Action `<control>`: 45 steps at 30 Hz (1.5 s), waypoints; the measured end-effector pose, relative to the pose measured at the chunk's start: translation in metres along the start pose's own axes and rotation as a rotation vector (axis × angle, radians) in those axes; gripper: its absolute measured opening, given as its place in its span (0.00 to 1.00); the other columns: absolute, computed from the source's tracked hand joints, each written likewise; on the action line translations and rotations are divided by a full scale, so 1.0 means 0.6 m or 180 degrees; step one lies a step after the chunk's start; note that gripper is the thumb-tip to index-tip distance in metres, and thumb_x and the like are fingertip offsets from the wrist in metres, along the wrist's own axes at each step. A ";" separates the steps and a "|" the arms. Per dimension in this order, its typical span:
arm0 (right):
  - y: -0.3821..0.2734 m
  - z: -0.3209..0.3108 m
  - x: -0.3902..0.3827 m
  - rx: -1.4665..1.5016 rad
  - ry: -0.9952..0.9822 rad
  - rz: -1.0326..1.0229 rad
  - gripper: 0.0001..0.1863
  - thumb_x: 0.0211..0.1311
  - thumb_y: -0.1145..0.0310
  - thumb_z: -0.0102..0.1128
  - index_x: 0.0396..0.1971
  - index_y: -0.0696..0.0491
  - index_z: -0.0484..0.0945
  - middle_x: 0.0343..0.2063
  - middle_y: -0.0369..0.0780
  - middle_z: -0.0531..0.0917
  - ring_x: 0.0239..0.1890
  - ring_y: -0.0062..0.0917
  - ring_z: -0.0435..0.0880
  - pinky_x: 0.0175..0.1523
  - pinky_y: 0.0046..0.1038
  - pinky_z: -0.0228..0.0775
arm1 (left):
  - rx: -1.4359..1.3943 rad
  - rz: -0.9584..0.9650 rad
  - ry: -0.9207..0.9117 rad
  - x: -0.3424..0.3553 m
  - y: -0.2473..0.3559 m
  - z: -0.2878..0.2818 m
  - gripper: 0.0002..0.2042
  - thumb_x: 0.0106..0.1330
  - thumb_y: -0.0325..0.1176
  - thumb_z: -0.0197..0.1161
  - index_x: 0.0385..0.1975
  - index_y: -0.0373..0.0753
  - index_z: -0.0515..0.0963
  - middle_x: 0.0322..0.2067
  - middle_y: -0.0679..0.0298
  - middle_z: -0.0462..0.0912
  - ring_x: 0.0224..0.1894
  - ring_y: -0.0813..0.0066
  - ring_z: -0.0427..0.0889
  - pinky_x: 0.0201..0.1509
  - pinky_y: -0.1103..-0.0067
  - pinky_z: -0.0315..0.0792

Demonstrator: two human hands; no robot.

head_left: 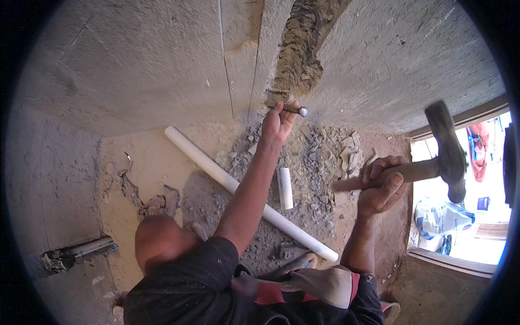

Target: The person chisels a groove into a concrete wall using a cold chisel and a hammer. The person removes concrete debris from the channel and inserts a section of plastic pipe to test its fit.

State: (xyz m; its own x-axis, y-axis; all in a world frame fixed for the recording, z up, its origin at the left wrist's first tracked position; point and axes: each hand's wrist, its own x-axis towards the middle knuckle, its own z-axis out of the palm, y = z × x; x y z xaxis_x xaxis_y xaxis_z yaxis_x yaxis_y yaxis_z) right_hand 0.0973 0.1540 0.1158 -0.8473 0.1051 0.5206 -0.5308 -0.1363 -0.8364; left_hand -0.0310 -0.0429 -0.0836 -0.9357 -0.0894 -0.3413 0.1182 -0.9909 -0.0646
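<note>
At rough brown wall channel (299, 54), I see left hand (278, 122) gripping slim silver-ended metal chisel (294, 110), butt rightward; right hand (382, 185) grips wooden-handled dark metal hammer (422, 170), head well right of butt.

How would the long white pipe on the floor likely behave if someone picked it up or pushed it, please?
The long white pipe looks nearly straight, so it is probably stiff. Its round form suggests it could roll, though the loose rubble beside it might check that.

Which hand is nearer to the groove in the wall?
Left. The left hand holds a metal rod at the lower end of the groove; the right hand grips a hammer, farther to the right.
</note>
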 end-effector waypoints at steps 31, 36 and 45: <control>0.056 -0.005 -0.050 -0.1862 -0.0797 0.0466 0.12 0.65 0.62 0.48 0.36 0.57 0.70 0.17 0.34 0.70 0.16 0.18 0.67 0.21 0.23 0.61 | -0.0042 -0.0081 0.0020 -0.006 -0.009 -0.027 0.08 0.67 0.26 0.48 0.40 0.27 0.68 0.37 0.48 0.79 0.40 0.56 0.81 0.49 0.66 0.77; -0.002 0.059 -0.008 0.0180 0.0228 -0.0501 0.10 0.62 0.63 0.44 0.30 0.54 0.66 0.16 0.35 0.67 0.15 0.16 0.64 0.17 0.20 0.58 | 0.0015 -0.0021 0.0058 -0.012 0.003 -0.015 0.09 0.67 0.26 0.48 0.41 0.27 0.67 0.39 0.46 0.78 0.42 0.57 0.80 0.49 0.66 0.77; 0.121 -0.002 -0.081 -0.2789 -0.1302 0.1580 0.17 0.63 0.58 0.52 0.37 0.60 0.71 0.21 0.49 0.75 0.25 0.39 0.78 0.32 0.37 0.68 | 0.0314 -0.0254 -0.0439 0.011 -0.008 -0.070 0.08 0.66 0.27 0.49 0.39 0.28 0.69 0.36 0.49 0.79 0.41 0.57 0.80 0.49 0.64 0.76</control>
State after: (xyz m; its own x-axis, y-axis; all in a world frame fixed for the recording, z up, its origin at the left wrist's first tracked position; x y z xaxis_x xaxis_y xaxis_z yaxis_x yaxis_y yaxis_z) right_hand 0.0997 0.1404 0.0295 -0.9917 -0.1260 -0.0274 -0.0684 0.6944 -0.7163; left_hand -0.0237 -0.0348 -0.1247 -0.9783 -0.0163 -0.2064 0.0150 -0.9999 0.0082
